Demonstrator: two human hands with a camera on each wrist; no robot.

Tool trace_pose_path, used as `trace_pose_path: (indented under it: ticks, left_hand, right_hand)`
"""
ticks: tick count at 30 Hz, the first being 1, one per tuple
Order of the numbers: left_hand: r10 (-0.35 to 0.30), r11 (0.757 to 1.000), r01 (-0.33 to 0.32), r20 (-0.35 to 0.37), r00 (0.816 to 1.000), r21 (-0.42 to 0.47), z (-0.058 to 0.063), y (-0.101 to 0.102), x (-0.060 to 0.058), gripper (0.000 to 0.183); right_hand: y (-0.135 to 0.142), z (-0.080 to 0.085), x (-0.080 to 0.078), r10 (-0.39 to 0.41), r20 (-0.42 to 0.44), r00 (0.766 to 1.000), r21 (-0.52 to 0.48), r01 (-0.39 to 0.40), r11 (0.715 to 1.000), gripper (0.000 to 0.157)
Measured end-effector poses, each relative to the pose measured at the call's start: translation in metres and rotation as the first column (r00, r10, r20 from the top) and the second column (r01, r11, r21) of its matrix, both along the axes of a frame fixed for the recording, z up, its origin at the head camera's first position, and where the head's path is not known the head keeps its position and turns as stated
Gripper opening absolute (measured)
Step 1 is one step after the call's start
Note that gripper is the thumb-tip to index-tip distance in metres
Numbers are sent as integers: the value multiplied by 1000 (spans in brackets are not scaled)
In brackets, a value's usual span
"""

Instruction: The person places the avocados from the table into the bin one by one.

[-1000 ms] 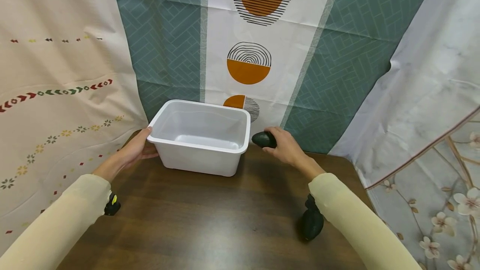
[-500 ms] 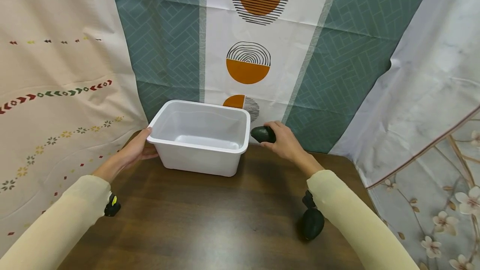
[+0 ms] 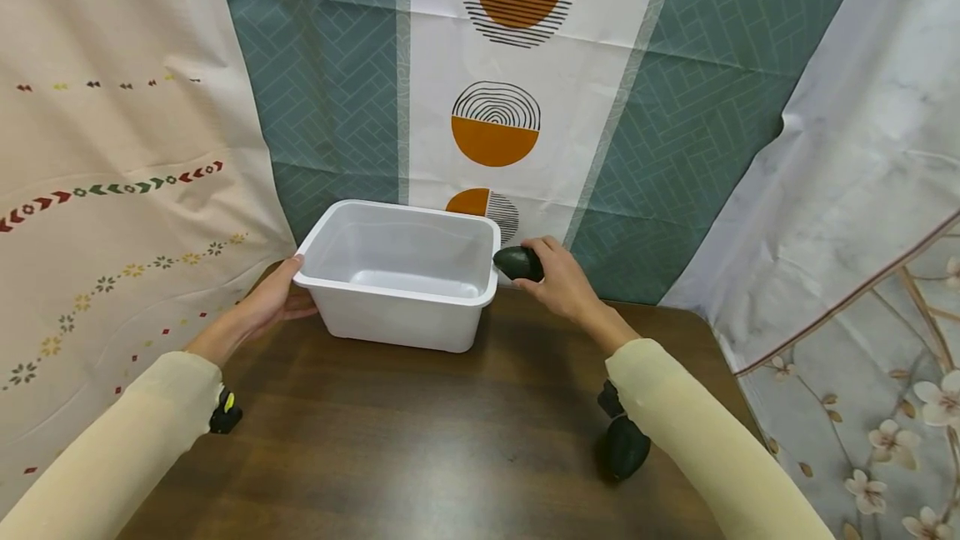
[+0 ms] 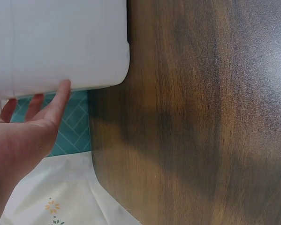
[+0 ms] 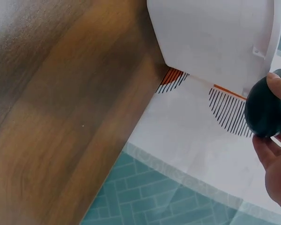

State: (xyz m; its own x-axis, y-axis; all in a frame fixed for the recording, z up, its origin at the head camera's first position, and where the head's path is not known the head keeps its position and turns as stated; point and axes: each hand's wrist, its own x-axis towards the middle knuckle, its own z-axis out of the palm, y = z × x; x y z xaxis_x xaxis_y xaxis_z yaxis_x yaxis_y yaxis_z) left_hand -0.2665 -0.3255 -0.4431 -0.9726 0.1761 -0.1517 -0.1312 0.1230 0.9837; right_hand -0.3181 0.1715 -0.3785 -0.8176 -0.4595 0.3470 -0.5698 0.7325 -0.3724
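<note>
In the head view a white plastic tub [image 3: 397, 319] stands upright on the brown table, its inside bare. My left hand [image 3: 273, 302] holds its left front corner, thumb at the rim; in the left wrist view the fingertips [image 4: 64, 86] touch the outer wall. My right hand [image 3: 558, 277] grips a dark green avocado [image 3: 516, 263] between thumb and fingers, up at the height of the tub's right rim, its tip overlapping that rim. In the right wrist view the avocado [image 5: 266, 108] shows beside the tub's wall. Another avocado [image 3: 627, 447] lies on the table near my right forearm.
The brown wooden table [image 3: 420, 423] reaches back to a hanging patterned cloth [image 3: 495, 123] close behind the tub. Cream embroidered cloth [image 3: 127, 215] hangs at the left, and pale floral cloth [image 3: 847, 290] at the right. Dark wrist devices sit at both sleeves.
My right hand has risen slightly and moved left with the avocado, bringing it to the tub's right rim. The left hand and tub have stayed in place.
</note>
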Motion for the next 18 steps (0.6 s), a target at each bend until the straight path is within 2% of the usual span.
trace_pose_path:
  ticks: [10,18]
  left_hand:
    - [2,1000,-2,-3,1000,-7,1,1,2,78]
    - [-1,1000,1,-1,1000,15,-4,-1,-2,78]
  right_hand:
    - [-12,7,3,24,-6,1000,7,-24,1000,63]
    - [-20,11,2,42,-18,999,6,-42,999,65]
